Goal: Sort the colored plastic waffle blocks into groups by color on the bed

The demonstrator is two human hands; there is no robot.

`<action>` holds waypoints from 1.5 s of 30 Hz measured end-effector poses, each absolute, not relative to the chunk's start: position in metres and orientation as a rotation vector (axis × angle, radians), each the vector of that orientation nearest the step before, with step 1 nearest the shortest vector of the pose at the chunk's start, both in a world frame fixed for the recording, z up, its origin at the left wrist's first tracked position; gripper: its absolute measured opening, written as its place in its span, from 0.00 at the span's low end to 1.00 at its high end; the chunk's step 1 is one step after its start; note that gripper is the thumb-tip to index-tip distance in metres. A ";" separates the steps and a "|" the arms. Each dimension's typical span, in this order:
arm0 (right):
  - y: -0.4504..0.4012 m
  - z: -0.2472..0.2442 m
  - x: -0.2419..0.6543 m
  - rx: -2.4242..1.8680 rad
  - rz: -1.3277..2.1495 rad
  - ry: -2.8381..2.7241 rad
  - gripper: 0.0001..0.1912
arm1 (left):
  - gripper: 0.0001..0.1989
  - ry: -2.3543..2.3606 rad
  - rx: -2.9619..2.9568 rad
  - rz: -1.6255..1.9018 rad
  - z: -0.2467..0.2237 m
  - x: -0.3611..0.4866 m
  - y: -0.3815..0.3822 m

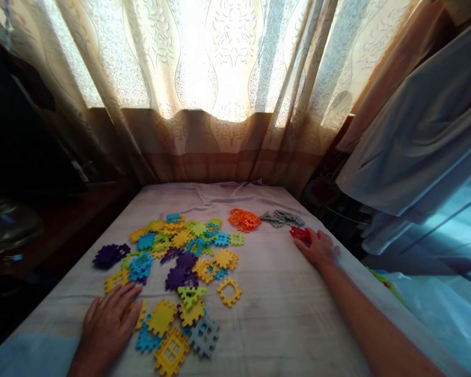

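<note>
My left hand (pixel 110 323) lies palm down at the near left with its fingers stretched out, partly covering a yellow interlocking building tile (pixel 141 314). Beside it are a solid yellow tile (pixel 162 317), a yellow window tile (pixel 171 352) and a grey window tile (pixel 204 335). At the right side of the bed-like surface, my right hand (pixel 318 249) has its thumb and fingers closed around red building tiles (pixel 299 234). Its fingertips are partly hidden and slightly blurred. A grey tile pile (pixel 283 219) and an orange tile pile (pixel 244 220) lie just beyond, to its left.
Mixed yellow, blue, green and purple tiles spread over the left half of the cloth-covered surface (pixel 267 324). A dark purple pile (pixel 109 256) sits at the far left. Curtains (pixel 220 136) hang behind; clothes (pixel 408 136) hang at the right.
</note>
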State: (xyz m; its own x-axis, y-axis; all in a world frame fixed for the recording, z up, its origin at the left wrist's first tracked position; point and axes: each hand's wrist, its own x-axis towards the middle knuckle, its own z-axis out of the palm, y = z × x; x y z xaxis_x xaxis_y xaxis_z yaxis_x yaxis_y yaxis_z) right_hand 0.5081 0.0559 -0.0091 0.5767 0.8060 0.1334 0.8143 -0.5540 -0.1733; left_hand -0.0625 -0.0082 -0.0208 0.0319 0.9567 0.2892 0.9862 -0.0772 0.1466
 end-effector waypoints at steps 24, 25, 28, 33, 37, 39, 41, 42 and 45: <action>-0.047 -0.006 0.281 -1.735 0.068 -2.056 0.20 | 0.27 -1.511 -2.676 -0.606 -0.012 0.027 -0.062; -0.046 -0.008 0.281 -1.726 0.071 -2.036 0.20 | 0.26 -1.547 -2.630 -0.631 -0.013 0.026 -0.062; -0.045 -0.012 0.287 -1.692 0.080 -1.965 0.19 | 0.23 -1.611 -2.517 -0.685 -0.015 0.024 -0.061; -0.047 -0.010 0.309 -1.876 0.021 -1.809 0.19 | 0.23 -1.649 -2.433 -0.716 -0.013 0.025 -0.065; -0.052 -0.004 0.324 -2.115 -0.020 -1.674 0.20 | 0.19 -1.753 -2.322 -0.815 -0.012 0.019 -0.072; -0.057 -0.002 0.320 -2.092 -0.031 -1.677 0.19 | 0.16 -1.800 -2.275 -0.875 -0.012 0.015 -0.076; -0.064 0.000 0.305 -1.974 -0.026 -1.738 0.18 | 0.14 -1.827 -2.268 -0.893 -0.013 0.011 -0.081; -0.067 0.001 0.295 -1.886 -0.015 -1.791 0.17 | 0.12 -1.832 -2.278 -0.885 -0.013 0.009 -0.083; -0.079 0.004 0.253 -1.559 0.028 -1.993 0.15 | 0.13 -1.846 -2.309 -0.852 -0.013 0.002 -0.087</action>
